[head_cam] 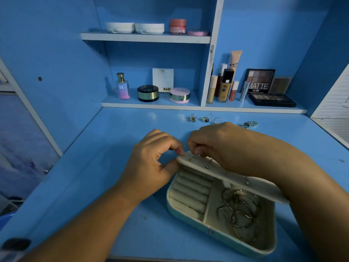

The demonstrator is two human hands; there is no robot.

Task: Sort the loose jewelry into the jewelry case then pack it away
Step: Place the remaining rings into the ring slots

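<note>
Matt cream velvety lining in the jewelry case (188,217), shiny metal bangles (238,208), smooth painted blue desk (132,133)

The right hand (217,144) hides whatever it pinches at the lid (213,170), perhaps a stud; its forearm covers the lid's right end. Rings (204,119) beyond are too small to read.

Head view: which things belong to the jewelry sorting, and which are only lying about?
In the job: jewelry case, its earring panel, bangles inside it, loose rings on the desk, left hand and right hand, both holding the panel.

Lying about: perfume bottle, compacts, foundation bottles, eyeshadow palettes, jars on the upper shelf.
</note>
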